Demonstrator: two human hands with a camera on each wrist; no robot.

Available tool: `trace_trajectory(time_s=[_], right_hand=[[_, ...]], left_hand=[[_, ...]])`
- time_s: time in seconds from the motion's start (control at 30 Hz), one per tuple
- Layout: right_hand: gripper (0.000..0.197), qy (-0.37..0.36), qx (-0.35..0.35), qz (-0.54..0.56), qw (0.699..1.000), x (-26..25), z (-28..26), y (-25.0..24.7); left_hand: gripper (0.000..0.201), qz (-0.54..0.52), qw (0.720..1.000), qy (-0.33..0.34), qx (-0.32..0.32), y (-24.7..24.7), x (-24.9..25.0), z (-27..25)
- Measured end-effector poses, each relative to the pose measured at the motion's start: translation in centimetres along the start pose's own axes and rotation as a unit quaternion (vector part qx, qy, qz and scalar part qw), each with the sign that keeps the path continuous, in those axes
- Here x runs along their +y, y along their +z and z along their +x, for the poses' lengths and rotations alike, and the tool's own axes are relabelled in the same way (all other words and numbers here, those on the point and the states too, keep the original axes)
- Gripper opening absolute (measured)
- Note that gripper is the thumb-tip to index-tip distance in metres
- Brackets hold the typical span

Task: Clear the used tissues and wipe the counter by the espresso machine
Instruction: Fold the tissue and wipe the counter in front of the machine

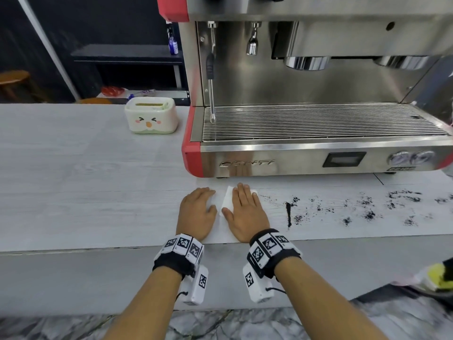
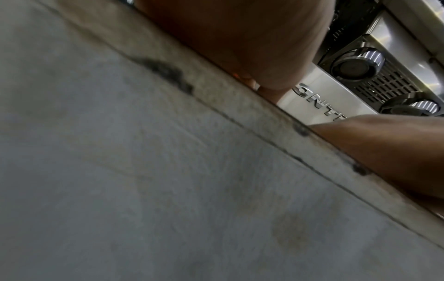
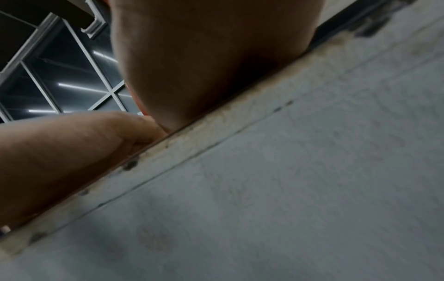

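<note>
1. Flat palms, no real grip at all: both hands lie spread on a white tissue (image 1: 226, 197), fingers straight, pressing it onto the worktop (image 1: 73, 180).
2. Right hand (image 1: 246, 212) covers the tissue's right part; the left hand (image 1: 197, 212) rests on its left part, with a strip of white showing between the two.
3. That tissue sits on the near part of the worktop, just in front of the espresso machine (image 1: 318, 119), below its front panel.
4. Off to the right of the right hand, dark coffee grounds (image 1: 367, 207) are scattered along the worktop, with one thin dark streak (image 1: 288, 214) nearest the hand.
5. Further left and back, beside the machine's red corner, stands a white tissue box (image 1: 151, 116) with a cartoon face.
6. Both wrist views are close and dim: each shows the worktop's edge, the heel of its own hand, and the other forearm alongside.
7. Marker-covered bands wrap both wrists.
</note>
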State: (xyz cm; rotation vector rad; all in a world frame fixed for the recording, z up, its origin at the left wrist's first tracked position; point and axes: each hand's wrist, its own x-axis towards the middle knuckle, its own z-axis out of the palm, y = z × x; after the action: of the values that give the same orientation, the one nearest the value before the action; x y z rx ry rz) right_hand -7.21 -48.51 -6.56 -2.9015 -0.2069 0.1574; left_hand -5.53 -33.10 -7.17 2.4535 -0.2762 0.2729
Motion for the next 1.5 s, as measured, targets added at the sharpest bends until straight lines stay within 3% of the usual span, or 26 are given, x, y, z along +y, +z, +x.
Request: trace_trajectory(time_s=[0.17, 0.6, 0.7, 0.83, 0.97, 1.1, 1.27, 1.5], right_hand=[[0.074, 0.023, 0.016, -0.019, 0.999, 2.3, 0.6, -0.3], [0.063, 0.088, 0.015, 0.002, 0.996, 7.4, -0.7, -2.5], [0.062, 0.053, 0.042, 0.033, 0.997, 5.7, -1.4, -3.1], [0.064, -0.032, 0.022, 0.052, 0.998, 1.7, -3.0, -2.7], [0.084, -0.052, 0.009, 0.012, 0.999, 0.2, -4.0, -0.4], [0.097, -0.052, 0.014, -0.006, 0.999, 0.9, -4.2, 0.3], [0.086, -0.034, 0.012, -0.020, 0.999, 3.4, -4.4, -0.1], [0.088, -0.004, 0.003, -0.030, 1.000, 8.0, -5.1, -1.2]], left_hand=[[0.041, 0.033, 0.999, 0.009, -0.003, 0.2, 0.2, -0.3], [0.040, 0.017, 1.000, -0.005, -0.014, 0.2, 0.0, -0.5], [0.041, 0.016, 1.000, -0.011, -0.020, 0.3, 0.0, -0.4], [0.039, 0.009, 1.000, -0.014, -0.003, 0.6, -0.3, -0.4], [0.039, 0.014, 1.000, -0.009, -0.008, 0.8, -0.5, -0.3], [0.039, 0.013, 1.000, -0.008, -0.010, 0.8, -0.7, -0.2], [0.039, 0.009, 1.000, -0.015, -0.012, 0.6, -0.5, -0.3], [0.040, 0.012, 1.000, -0.017, -0.023, 0.5, -0.3, -0.3]])
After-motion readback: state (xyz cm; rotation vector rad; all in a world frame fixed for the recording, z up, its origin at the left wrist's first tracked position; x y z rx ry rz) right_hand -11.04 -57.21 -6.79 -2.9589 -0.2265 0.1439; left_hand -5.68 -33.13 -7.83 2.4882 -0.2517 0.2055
